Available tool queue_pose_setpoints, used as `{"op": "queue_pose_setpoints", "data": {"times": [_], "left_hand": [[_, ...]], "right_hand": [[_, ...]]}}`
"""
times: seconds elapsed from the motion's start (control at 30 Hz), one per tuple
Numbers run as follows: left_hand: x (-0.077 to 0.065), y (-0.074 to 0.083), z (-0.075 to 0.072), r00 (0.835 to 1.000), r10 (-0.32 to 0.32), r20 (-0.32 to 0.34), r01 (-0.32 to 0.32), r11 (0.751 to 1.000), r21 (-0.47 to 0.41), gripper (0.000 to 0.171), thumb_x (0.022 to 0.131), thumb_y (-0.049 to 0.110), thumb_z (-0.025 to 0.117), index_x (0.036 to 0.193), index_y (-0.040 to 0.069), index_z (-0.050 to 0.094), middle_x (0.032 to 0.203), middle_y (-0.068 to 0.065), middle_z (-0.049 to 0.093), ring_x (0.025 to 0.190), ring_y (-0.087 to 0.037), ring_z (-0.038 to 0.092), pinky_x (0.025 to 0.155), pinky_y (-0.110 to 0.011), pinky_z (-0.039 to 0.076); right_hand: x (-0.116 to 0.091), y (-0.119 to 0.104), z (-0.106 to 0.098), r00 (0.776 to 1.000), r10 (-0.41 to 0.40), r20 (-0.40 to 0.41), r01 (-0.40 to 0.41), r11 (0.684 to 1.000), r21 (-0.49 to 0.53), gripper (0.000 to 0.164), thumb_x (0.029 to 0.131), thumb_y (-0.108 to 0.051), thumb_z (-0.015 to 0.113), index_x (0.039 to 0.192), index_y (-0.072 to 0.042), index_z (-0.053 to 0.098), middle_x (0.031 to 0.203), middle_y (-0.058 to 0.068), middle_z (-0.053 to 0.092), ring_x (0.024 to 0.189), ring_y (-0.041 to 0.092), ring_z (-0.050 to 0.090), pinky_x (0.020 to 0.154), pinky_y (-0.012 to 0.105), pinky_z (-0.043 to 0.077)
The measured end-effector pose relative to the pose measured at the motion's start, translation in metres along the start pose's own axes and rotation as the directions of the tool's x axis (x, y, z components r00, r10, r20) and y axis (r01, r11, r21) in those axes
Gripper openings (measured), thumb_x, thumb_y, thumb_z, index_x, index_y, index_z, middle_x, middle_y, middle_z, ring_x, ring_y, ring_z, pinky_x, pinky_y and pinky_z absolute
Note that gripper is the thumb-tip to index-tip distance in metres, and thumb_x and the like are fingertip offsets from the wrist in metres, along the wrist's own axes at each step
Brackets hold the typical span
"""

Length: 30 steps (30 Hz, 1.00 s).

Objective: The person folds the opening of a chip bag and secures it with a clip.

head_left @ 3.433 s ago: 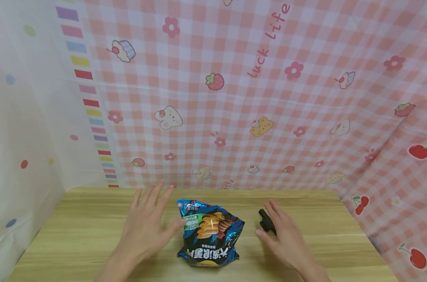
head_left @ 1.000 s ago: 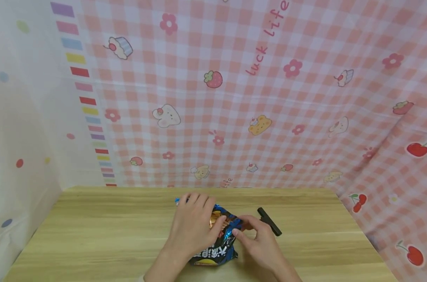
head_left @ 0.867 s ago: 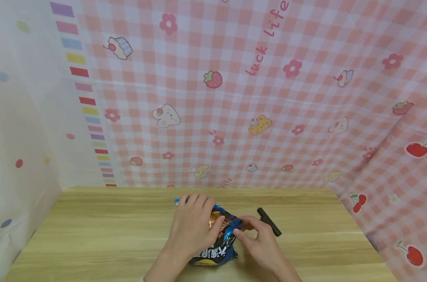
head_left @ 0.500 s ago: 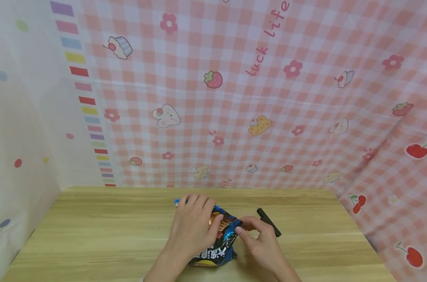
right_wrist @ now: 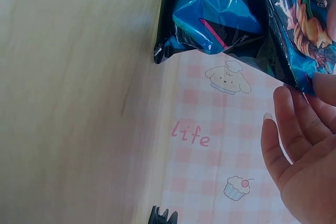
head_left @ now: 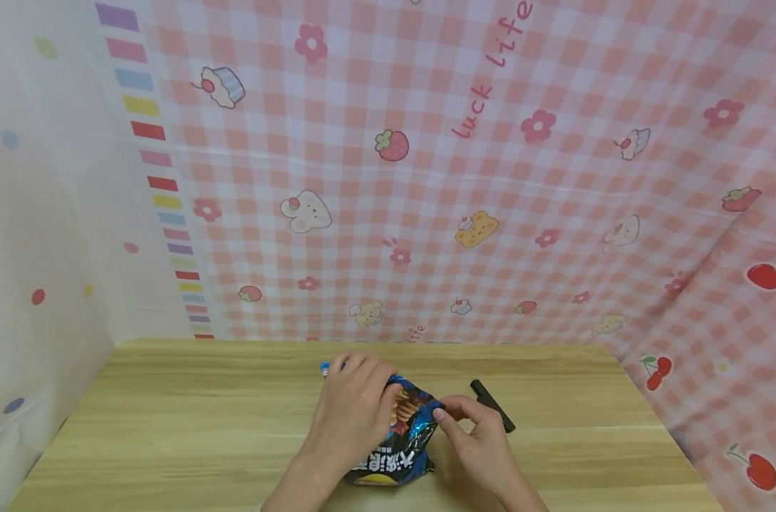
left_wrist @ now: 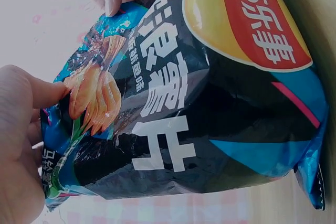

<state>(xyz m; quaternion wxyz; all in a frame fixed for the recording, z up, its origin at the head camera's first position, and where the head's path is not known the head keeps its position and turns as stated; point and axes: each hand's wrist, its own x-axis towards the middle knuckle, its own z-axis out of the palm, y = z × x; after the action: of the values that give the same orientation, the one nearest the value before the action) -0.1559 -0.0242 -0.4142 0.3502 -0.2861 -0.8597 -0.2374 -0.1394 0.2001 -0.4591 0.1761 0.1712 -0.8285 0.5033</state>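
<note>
head: black clip (head_left: 493, 406) near chip bag (head_left: 405, 437)

One crisp bag (head_left: 405, 431), one black clip (head_left: 495, 407), two sets of fingers (head_left: 362, 366) (head_left: 467, 406), one wooden tabletop (head_left: 170, 412)

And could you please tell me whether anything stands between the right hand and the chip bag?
Nothing visible does: the right hand pinches a corner of the chip bag directly. The black clip lies on the table beyond that hand, not between the two.

Left hand (head_left: 354, 419) and right hand (head_left: 485, 446), both bared past the wrists (head_left: 320, 464), with slender fingers (right_wrist: 289, 121), one rounded fingernail (right_wrist: 268, 116).
</note>
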Motion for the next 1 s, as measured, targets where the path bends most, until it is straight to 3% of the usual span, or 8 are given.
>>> {"op": "queue_pose_setpoints", "data": {"times": [0.27,0.6,0.87,1.0], "left_hand": [[-0.0005,-0.0013,0.0001,0.999,0.019,-0.033,-0.020,0.999,-0.041,0.009,0.091,0.011,0.079,0.096,0.013,0.073,0.092,0.002,0.073,0.091,-0.020,0.067,0.095,-0.045,0.050],[-0.0007,-0.0009,-0.0006,1.000,0.004,-0.019,-0.005,0.998,-0.058,0.009,0.091,0.010,0.081,0.095,0.013,0.073,0.091,0.002,0.074,0.091,-0.020,0.067,0.095,-0.044,0.050],[-0.0002,-0.0021,-0.0002,0.999,0.032,-0.040,-0.035,0.997,-0.063,0.007,0.092,0.009,0.079,0.096,0.009,0.073,0.092,0.000,0.074,0.091,-0.020,0.067,0.092,-0.043,0.051],[0.0012,-0.0030,0.0007,0.996,0.062,-0.068,-0.067,0.995,-0.068,0.015,0.086,0.000,0.081,0.096,0.010,0.074,0.093,0.000,0.074,0.091,-0.019,0.067,0.089,-0.041,0.052]], "right_hand": [[-0.0005,0.0030,-0.0009,1.000,-0.021,-0.001,0.021,1.000,-0.008,0.015,0.093,-0.002,0.077,0.096,-0.017,0.078,0.089,-0.011,0.075,0.080,0.007,0.067,0.074,0.027,0.055],[-0.0004,0.0031,-0.0016,1.000,-0.013,-0.013,0.013,1.000,-0.006,0.017,0.093,0.000,0.077,0.095,-0.017,0.079,0.092,-0.007,0.077,0.079,0.007,0.067,0.072,0.026,0.055],[-0.0001,0.0061,-0.0027,1.000,-0.019,-0.003,0.019,0.999,-0.029,0.022,0.090,0.004,0.078,0.094,-0.018,0.079,0.091,-0.009,0.077,0.077,0.008,0.068,0.072,0.029,0.057],[0.0007,0.0062,-0.0036,0.998,-0.062,-0.007,0.062,0.997,-0.051,0.023,0.088,0.006,0.080,0.094,-0.017,0.080,0.090,-0.008,0.077,0.077,0.007,0.068,0.070,0.029,0.057]]}}
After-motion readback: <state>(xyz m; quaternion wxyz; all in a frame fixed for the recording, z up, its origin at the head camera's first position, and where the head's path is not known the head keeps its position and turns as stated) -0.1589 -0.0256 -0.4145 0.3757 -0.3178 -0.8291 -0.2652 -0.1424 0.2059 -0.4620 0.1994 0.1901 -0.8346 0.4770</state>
